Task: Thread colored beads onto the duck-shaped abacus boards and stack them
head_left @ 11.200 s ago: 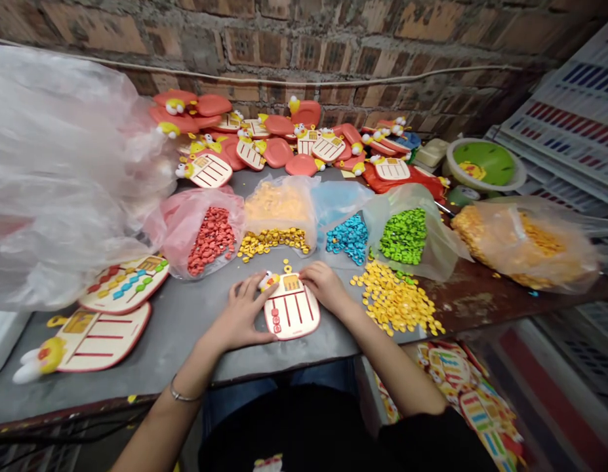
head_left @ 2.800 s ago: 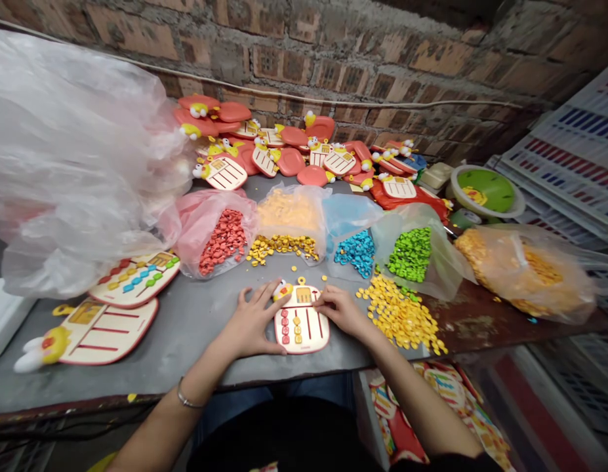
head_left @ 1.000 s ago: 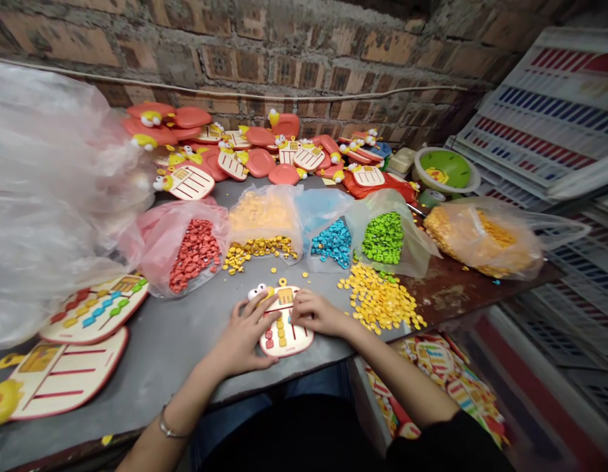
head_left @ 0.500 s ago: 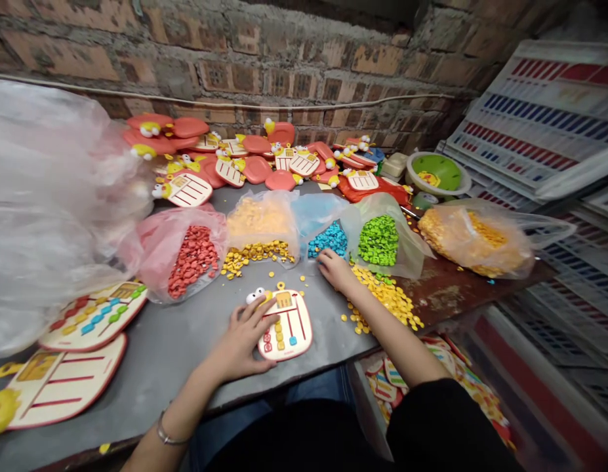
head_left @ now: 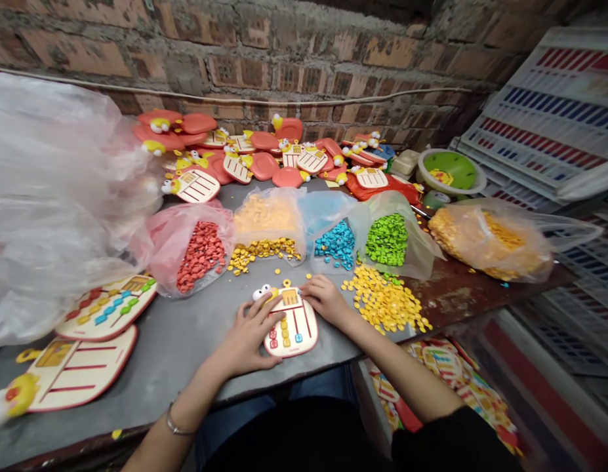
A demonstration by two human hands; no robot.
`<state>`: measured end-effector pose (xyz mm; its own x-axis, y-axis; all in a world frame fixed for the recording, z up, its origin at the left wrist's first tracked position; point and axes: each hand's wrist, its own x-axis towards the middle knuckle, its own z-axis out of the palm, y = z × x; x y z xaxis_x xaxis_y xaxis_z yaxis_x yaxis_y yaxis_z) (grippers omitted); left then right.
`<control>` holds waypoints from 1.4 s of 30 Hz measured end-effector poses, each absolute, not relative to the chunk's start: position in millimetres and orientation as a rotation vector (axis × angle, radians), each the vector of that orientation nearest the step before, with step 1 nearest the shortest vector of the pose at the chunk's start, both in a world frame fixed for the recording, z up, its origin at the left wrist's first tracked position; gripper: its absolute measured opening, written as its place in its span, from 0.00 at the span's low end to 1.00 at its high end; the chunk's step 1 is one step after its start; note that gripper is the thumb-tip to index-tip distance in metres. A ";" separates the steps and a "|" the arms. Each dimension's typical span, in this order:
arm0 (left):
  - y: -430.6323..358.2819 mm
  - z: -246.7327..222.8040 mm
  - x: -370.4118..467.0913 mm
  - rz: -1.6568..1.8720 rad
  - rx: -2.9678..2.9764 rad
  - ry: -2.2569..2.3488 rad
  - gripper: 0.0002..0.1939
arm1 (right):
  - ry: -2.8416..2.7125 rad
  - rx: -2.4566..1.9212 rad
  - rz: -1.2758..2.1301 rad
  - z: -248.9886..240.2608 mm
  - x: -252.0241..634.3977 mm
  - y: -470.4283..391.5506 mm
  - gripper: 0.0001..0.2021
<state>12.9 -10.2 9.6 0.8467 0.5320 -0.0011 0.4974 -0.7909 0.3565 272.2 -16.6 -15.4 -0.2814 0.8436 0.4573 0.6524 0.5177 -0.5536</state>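
A cream toy board (head_left: 308, 321) with a red rim, slots and a big-eyed head lies flat on the grey table. Red and yellow beads and one blue bead (head_left: 298, 338) sit in its slots. My left hand (head_left: 247, 337) grips the board from the left, fingers over its face and thumb at the lower edge. My right hand (head_left: 328, 300) is at the board's upper right edge, fingertips pinched together over the slot tops; what they hold is hidden. Behind the board stand open bags of red beads (head_left: 201, 255), yellow beads (head_left: 264, 252), blue beads (head_left: 336, 244) and green beads (head_left: 386, 239).
Loose yellow pieces (head_left: 387, 298) are heaped right of my right hand. Two boards (head_left: 94, 373) lie at the left beside a large plastic bag (head_left: 52, 210). Many red-backed boards (head_left: 264, 166) pile along the brick wall. A tied bag (head_left: 490, 239) and green bowl (head_left: 451, 169) are right.
My right hand has moved from the blue bead bag left and toward me, to the board's upper right edge. My left hand stays on the board. The view has shifted slightly.
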 end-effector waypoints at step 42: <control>-9.4 5.8 13.7 0.180 2.694 0.787 0.39 | -1.931 -1.675 0.132 -4.3 362.7 0.0 0.11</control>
<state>13.7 -9.4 5.8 0.8397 0.5423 0.0291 0.5008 -0.7939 0.3449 362.7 0.0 -4.3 -0.0490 0.9344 0.3528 0.8778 0.2088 -0.4312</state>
